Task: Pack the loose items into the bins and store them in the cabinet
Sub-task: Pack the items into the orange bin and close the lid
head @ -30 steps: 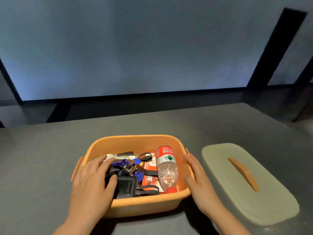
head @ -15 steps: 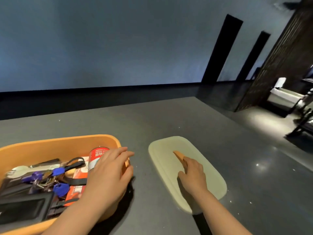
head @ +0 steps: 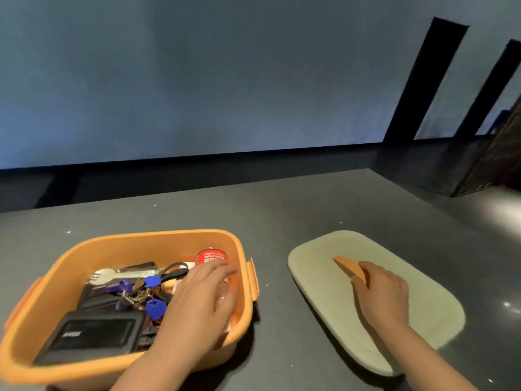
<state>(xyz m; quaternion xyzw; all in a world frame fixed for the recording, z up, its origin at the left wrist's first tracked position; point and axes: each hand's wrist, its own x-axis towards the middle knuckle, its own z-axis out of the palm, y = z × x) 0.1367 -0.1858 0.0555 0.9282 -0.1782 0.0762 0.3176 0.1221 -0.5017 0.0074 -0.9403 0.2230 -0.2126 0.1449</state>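
An orange bin [head: 158,235] stands on the dark table at the left. It holds a clear bottle with a red label [head: 211,256], keys with blue tags [head: 146,292], a pale spork [head: 101,275] and a black pouch [head: 93,334]. My left hand [head: 197,300] reaches into the bin's right side, its fingers lying loosely over the bottle. To the right, the pale green lid [head: 324,249] lies flat on the table. My right hand [head: 380,294] grips the lid's orange handle [head: 345,265].
The grey table [head: 282,207] runs back to a far edge, with a blue-grey wall behind it. Dark vertical panels [head: 423,80] stand at the right, and the table's right edge drops to a shiny floor [head: 501,210].
My right hand left the bin's side, moved to the lid and closed round its handle. My left hand shifted across the bin to its right side and now lies over the bottle.
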